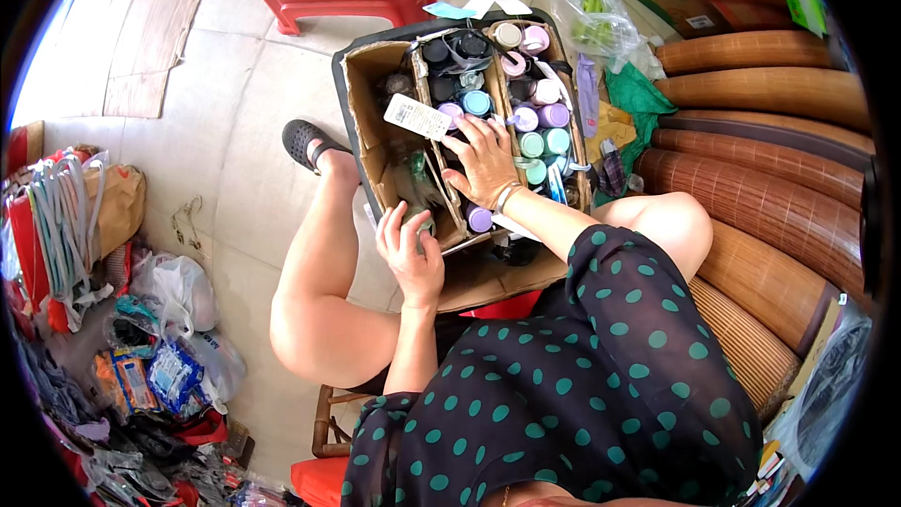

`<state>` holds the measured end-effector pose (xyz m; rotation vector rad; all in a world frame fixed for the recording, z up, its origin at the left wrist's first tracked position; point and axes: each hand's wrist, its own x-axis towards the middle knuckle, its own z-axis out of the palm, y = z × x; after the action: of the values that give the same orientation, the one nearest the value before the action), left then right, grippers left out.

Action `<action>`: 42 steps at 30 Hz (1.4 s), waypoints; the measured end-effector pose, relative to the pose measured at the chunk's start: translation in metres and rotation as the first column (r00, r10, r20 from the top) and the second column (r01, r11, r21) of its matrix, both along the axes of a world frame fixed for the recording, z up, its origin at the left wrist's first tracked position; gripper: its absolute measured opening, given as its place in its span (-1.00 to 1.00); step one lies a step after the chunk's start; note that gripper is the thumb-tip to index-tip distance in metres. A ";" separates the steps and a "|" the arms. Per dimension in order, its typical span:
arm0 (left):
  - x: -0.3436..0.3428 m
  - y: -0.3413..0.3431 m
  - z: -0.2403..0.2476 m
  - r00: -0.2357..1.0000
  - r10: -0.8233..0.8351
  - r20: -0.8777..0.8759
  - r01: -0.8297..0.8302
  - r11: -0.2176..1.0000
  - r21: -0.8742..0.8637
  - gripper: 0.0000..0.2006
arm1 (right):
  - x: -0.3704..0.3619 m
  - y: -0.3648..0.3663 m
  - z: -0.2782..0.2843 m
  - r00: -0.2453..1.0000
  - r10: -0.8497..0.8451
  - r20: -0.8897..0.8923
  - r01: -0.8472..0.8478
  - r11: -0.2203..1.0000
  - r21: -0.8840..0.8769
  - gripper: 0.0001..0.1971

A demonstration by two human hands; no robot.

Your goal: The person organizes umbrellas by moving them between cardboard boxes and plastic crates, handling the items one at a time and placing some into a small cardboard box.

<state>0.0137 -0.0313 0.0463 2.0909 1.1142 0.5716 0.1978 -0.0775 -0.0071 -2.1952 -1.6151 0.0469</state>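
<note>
Cardboard box [363, 122], divided, between the person's knees: probably heavy as loaded, stiff-walled but ragged at the rim, best lifted from beneath. Right hand [488, 164], fingers spread over the caps near the middle divider, and left hand [413, 268], fingers half curled at the near-left edge; whether either grips anything cannot be told. Capped bottles [524, 119], packed in the middle and right rows, likely rigid and slippery, best taken by cap or shoulder, bodies hidden; clear container [410, 164], left row, possibly fragile, outline indistinct; white tag [417, 116], light, flat, attachment unclear.
</note>
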 end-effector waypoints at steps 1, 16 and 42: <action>-0.002 0.007 0.004 0.991 -0.057 -0.123 0.060 0.998 0.019 -0.69 | 0.001 0.000 0.000 1.000 -0.004 -0.006 0.004 1.000 0.008 -0.51; -0.025 0.051 0.011 0.580 -0.530 -0.619 0.747 0.650 0.143 -0.52 | -0.009 -0.030 0.023 0.849 -0.038 -0.528 0.229 0.926 0.301 -0.76; 0.044 0.022 0.219 0.658 -0.401 0.638 0.418 0.899 0.135 -0.58 | -0.007 -0.068 0.200 0.472 0.266 -0.840 0.335 0.827 0.451 -0.47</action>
<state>0.0572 -0.0092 0.2656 1.7942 0.2210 0.9519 0.1908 -0.1454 0.1925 -1.2913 -0.7802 0.5438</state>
